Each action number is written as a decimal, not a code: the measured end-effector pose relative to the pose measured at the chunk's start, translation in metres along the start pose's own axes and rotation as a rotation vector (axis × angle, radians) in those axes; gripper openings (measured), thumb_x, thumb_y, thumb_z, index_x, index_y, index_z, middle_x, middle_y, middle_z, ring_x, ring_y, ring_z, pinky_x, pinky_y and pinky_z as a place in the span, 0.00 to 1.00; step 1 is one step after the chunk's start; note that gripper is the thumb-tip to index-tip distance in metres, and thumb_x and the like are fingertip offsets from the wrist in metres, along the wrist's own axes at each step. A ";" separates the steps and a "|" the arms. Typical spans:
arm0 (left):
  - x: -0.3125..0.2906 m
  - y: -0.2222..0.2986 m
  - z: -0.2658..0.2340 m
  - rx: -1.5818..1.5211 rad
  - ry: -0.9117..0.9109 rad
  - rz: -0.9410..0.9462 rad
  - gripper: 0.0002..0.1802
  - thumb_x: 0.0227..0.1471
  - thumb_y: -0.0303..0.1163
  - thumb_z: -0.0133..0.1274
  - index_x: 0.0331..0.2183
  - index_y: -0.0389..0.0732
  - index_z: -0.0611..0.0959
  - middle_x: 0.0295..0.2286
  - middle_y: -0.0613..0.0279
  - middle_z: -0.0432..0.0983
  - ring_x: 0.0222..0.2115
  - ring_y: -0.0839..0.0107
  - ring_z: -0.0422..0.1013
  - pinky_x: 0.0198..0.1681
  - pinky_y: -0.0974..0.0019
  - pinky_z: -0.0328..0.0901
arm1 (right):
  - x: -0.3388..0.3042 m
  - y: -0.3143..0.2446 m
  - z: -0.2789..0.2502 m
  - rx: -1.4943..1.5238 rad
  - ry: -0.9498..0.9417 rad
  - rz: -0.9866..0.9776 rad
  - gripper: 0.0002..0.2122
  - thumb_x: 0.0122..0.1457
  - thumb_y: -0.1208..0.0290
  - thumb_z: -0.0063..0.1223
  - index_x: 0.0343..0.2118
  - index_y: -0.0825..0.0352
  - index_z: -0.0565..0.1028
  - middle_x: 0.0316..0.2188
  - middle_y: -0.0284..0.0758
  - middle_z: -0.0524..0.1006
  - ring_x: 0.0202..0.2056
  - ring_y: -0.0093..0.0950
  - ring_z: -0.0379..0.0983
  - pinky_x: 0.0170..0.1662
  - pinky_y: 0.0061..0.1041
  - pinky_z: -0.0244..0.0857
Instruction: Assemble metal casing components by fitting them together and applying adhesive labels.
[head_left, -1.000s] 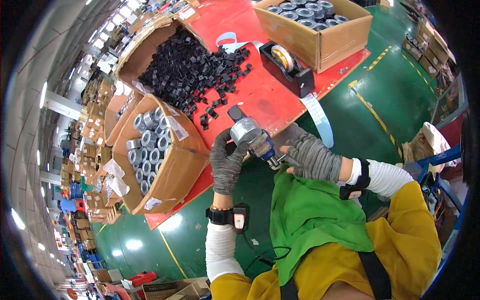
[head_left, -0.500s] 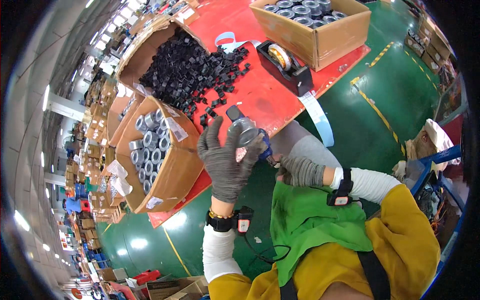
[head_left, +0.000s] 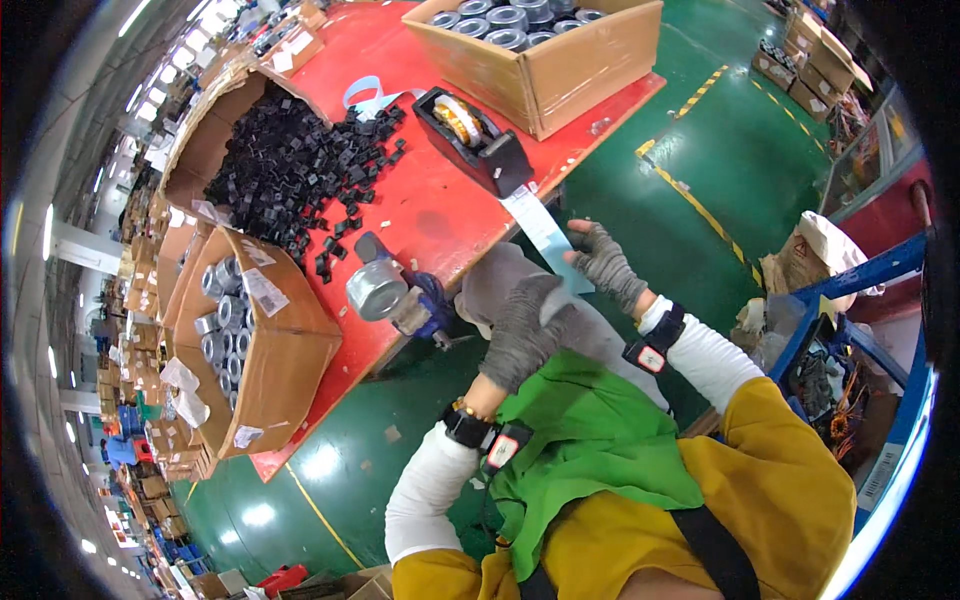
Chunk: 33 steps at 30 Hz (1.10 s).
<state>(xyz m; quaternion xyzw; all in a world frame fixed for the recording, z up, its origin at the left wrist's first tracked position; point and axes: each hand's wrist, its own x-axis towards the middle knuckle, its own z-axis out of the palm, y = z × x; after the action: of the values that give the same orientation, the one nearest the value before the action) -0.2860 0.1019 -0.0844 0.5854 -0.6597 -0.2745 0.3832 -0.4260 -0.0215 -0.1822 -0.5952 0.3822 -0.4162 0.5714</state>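
Note:
My left hand (head_left: 524, 338), in a grey glove, is over my lap beside the table edge; its fingers are smeared, and any hold is hidden. My right hand (head_left: 607, 266), gloved with bare fingertips, is at the right edge of a pale blue-white label strip (head_left: 545, 235). Its thumb and forefinger are apart. That strip hangs over the table edge from a black tape dispenser (head_left: 470, 140) with a roll in it. At the near edge, a blue vise (head_left: 432, 303) stands with a silver metal cylinder (head_left: 376, 290) at its left, apart from both hands.
Black plastic pieces (head_left: 285, 165) spill from a tipped carton onto the red table (head_left: 440, 225). A carton (head_left: 285, 350) of silver metal rings stands at left, another carton (head_left: 590, 70) of them at the back. A blue metal frame (head_left: 870, 270) is at right.
My left hand has left the metal cylinder at the vise and dropped back to my lap. My right hand has moved up and outward to the label strip. The whole view has shifted.

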 end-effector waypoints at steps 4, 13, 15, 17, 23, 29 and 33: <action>0.021 -0.043 0.026 -0.130 0.300 -0.287 0.22 0.35 0.32 0.61 0.36 0.37 0.74 0.33 0.56 0.71 0.33 0.69 0.68 0.33 0.68 0.64 | -0.009 -0.018 0.005 0.150 -0.039 0.083 0.13 0.49 0.79 0.52 0.39 0.66 0.65 0.31 0.30 0.71 0.32 0.20 0.67 0.37 0.20 0.63; 0.054 -0.019 0.036 -0.179 0.434 -0.235 0.13 0.33 0.33 0.57 0.26 0.37 0.79 0.23 0.55 0.73 0.25 0.60 0.69 0.30 0.61 0.62 | -0.008 -0.058 -0.007 -0.328 0.071 -0.237 0.14 0.43 0.74 0.58 0.34 0.64 0.68 0.32 0.35 0.71 0.34 0.29 0.68 0.40 0.28 0.62; 0.054 -0.019 0.035 -0.185 0.461 -0.244 0.12 0.34 0.32 0.58 0.26 0.37 0.79 0.23 0.57 0.73 0.24 0.62 0.69 0.30 0.63 0.62 | 0.003 -0.069 -0.005 -0.557 0.092 -0.500 0.14 0.41 0.73 0.58 0.32 0.64 0.69 0.33 0.37 0.71 0.36 0.34 0.67 0.42 0.32 0.62; 0.056 -0.010 0.031 -0.419 0.466 -0.417 0.10 0.36 0.30 0.59 0.25 0.38 0.79 0.24 0.60 0.74 0.26 0.69 0.69 0.31 0.68 0.62 | 0.014 -0.078 -0.001 -0.737 -0.006 -0.541 0.13 0.39 0.70 0.58 0.30 0.63 0.71 0.34 0.38 0.70 0.40 0.40 0.63 0.44 0.37 0.58; 0.057 -0.015 0.028 -0.354 0.443 -0.480 0.10 0.36 0.32 0.61 0.25 0.39 0.79 0.24 0.63 0.75 0.27 0.75 0.68 0.32 0.72 0.61 | 0.029 -0.081 0.006 -0.817 -0.152 -0.648 0.09 0.38 0.70 0.57 0.25 0.63 0.72 0.33 0.37 0.69 0.39 0.38 0.63 0.43 0.35 0.58; 0.058 -0.025 0.031 -0.320 0.437 -0.416 0.12 0.37 0.36 0.61 0.25 0.40 0.80 0.22 0.67 0.73 0.25 0.76 0.66 0.31 0.71 0.60 | 0.030 -0.088 0.005 -0.831 -0.217 -0.554 0.08 0.38 0.74 0.57 0.23 0.65 0.71 0.33 0.38 0.69 0.36 0.37 0.65 0.41 0.33 0.59; 0.046 -0.042 0.031 -0.325 0.386 -0.512 0.13 0.38 0.35 0.60 0.29 0.40 0.80 0.25 0.66 0.74 0.27 0.74 0.66 0.32 0.69 0.61 | 0.021 -0.091 0.008 -0.799 -0.181 -0.537 0.07 0.38 0.75 0.57 0.21 0.65 0.69 0.31 0.38 0.69 0.36 0.37 0.65 0.40 0.33 0.58</action>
<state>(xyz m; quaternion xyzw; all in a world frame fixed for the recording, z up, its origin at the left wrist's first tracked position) -0.2887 0.0469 -0.1275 0.7042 -0.3549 -0.3472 0.5075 -0.4128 -0.0332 -0.0903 -0.8791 0.2939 -0.3163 0.2016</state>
